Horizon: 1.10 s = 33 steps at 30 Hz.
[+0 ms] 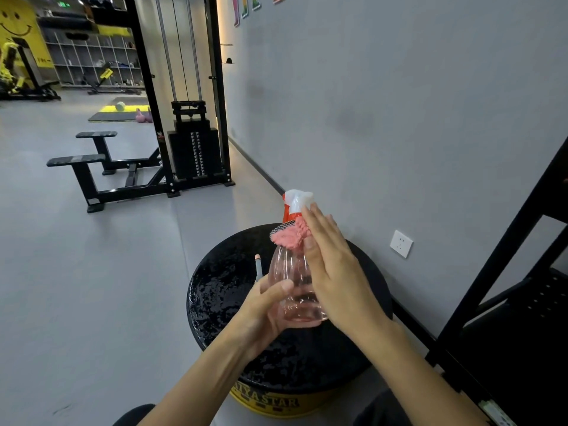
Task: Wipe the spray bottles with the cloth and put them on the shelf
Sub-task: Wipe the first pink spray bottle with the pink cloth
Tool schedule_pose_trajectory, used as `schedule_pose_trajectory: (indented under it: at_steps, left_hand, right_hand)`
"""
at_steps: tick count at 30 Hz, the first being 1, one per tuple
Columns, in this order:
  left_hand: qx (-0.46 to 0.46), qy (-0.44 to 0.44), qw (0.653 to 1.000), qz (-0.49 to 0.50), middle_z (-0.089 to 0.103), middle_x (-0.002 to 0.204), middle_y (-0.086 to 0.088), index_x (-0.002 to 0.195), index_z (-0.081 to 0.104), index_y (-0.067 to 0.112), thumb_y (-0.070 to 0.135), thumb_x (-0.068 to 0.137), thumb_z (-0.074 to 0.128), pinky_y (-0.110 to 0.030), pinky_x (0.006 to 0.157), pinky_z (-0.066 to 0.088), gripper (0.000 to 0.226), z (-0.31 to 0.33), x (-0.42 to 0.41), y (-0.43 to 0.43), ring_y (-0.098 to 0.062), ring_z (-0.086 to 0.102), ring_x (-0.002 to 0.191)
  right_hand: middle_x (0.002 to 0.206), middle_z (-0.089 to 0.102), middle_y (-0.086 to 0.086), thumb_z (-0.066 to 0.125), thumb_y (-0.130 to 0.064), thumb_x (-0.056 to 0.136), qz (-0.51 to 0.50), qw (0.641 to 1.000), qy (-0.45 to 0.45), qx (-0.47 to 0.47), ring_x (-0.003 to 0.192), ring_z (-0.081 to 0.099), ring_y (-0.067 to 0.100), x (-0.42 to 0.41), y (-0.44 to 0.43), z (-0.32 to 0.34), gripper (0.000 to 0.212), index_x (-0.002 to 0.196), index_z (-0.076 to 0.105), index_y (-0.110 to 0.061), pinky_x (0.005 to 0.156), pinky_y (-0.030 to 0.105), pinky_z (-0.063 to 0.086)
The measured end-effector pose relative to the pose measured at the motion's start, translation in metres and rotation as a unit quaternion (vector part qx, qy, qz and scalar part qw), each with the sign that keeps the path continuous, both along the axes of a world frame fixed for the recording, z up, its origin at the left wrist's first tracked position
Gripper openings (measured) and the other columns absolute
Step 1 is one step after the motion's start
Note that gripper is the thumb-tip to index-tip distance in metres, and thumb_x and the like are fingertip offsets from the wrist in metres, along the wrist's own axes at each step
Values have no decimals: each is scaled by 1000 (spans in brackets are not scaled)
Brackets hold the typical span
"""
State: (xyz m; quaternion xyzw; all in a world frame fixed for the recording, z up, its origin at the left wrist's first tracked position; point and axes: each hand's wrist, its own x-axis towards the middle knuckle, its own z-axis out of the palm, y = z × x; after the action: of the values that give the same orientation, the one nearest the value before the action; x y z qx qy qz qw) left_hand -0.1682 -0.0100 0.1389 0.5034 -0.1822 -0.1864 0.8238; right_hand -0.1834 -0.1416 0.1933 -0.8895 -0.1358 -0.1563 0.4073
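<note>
We hold the clear pink plastic spray bottle (287,269) nearly upright over the round black worktop (221,287), white-and-orange trigger head (296,199) on top. Our left hand (267,305) curls its fingers round the lower body. Our right hand (332,272), fingers straight and together, presses the pink cloth (287,238) against the neck. The black metal shelf (498,264) stands to our right, nearer the right hand.
</note>
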Motion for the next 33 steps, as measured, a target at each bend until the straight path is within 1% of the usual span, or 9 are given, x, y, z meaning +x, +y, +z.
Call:
schedule_pose_trajectory:
  at_steps: [2, 5, 10, 14, 18, 23, 28, 31, 33]
  left_hand:
    - [-16, 13, 1000, 17, 75, 91, -11, 110, 65, 12, 50, 36, 94, -36, 63, 60, 88, 1, 0, 2, -25, 73, 77]
    - [-41, 25, 999, 18, 75, 83, -6, 101, 64, 11, 44, 28, 96, -30, 57, 58, 86, 2, 1, 3, -19, 73, 71]
    - [-5, 2, 1000, 5, 76, 93, -7, 100, 74, 19, 52, 35, 93, -35, 67, 59, 75, 1, -2, 2, -24, 74, 81]
    - [9, 10, 1000, 12, 75, 99, -14, 99, 77, 21, 53, 39, 92, -41, 72, 59, 70, 0, -3, -1, -31, 73, 87]
    - [12, -1, 1000, 24, 76, 83, -7, 87, 80, 24, 59, 36, 89, -35, 66, 59, 63, 2, -3, -2, -21, 74, 74]
    - [-14, 11, 999, 29, 73, 72, -3, 82, 77, 19, 57, 35, 90, -26, 56, 56, 62, 2, -4, 1, -13, 69, 58]
    - [5, -6, 1000, 13, 75, 94, -12, 99, 76, 20, 54, 50, 87, -40, 71, 59, 60, 1, -4, 0, -27, 73, 83]
    - [13, 8, 1000, 24, 75, 91, -9, 94, 78, 24, 45, 59, 74, -38, 70, 59, 41, 3, -5, -2, -25, 73, 81]
    - [16, 21, 999, 37, 75, 92, -10, 93, 78, 24, 47, 62, 64, -38, 69, 59, 41, 2, -4, -2, -24, 72, 80]
  right_hand:
    - [156, -5, -34, 16, -53, 97, 14, 1000, -7, -21, 143, -15, -8, -12, 4, -8, 54, 149, 3, -50, 122, 46, 12]
    - [154, -13, -36, 15, -50, 98, 22, 998, -32, -44, 143, -21, -4, -24, 9, -21, 53, 148, -3, -51, 121, 47, 14]
    - [155, -10, -34, 19, -46, 100, 18, 1000, -14, -14, 143, -19, -5, -11, 6, -9, 52, 149, 4, -49, 122, 47, 13]
    - [156, -4, -33, 21, -43, 101, 10, 1000, -10, -1, 144, -13, -6, 1, 2, 3, 51, 151, 8, -45, 123, 41, 8]
    - [155, -5, -35, 20, -45, 101, 14, 1000, -18, -14, 144, -13, -8, -8, 4, -3, 52, 151, 4, -46, 122, 45, 11]
    - [154, -8, -36, 13, -48, 100, 11, 999, -30, -27, 144, -14, -7, -24, 10, -19, 52, 150, 0, -46, 123, 36, 10]
    - [155, -4, -35, 21, -40, 103, -1, 1000, -27, -6, 143, -11, -10, -7, 3, -5, 51, 151, 5, -44, 122, 44, 11]
    - [156, -6, -32, 21, -41, 103, 0, 999, -42, -28, 143, -12, -9, -1, 3, 1, 51, 152, 5, -41, 122, 44, 12]
    - [157, -7, -30, 19, -43, 102, 5, 998, -46, -45, 143, -13, -10, -6, 4, -2, 52, 152, 4, -39, 123, 42, 11]
